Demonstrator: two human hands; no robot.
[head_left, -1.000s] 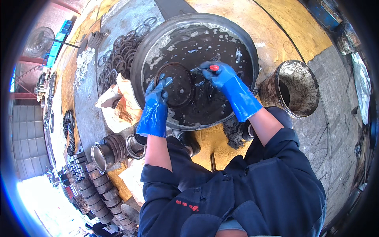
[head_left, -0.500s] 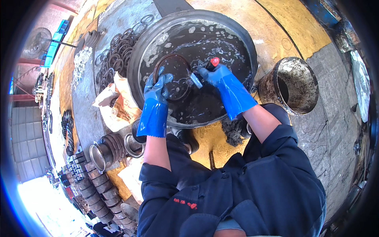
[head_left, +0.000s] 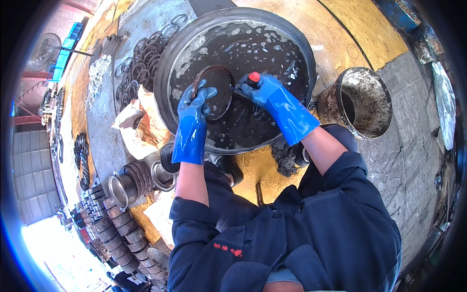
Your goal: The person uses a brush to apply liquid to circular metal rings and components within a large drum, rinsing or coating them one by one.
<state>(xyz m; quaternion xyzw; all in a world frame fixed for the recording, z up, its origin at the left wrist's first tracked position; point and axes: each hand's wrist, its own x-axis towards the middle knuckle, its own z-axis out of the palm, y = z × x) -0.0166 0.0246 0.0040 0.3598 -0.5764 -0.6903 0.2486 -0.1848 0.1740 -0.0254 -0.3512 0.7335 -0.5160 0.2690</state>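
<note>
- One dark ring (head_left: pixel 232 92) was held over a wide basin (head_left: pixel 163 65) of dark liquid (head_left: pixel 253 126).
- The left hand (head_left: pixel 193 104), blue-gloved and half curled, gripped the ring's left side.
- The right hand (head_left: pixel 266 90) was closed round a red-ended tool (head_left: pixel 253 77) beside the ring's right edge; contact could not be told.
- A ring pile (head_left: pixel 142 75) lay left of the basin.
- A stained bucket (head_left: pixel 332 104) stood to its right.

Floor (head_left: pixel 394 185), gray and yellow, bears wide basin (head_left: pixel 162 92); left of basin, heaped dark rings (head_left: pixel 146 63), crumpled bag (head_left: pixel 142 129); right of it, stained bucket (head_left: pixel 332 105).
</note>
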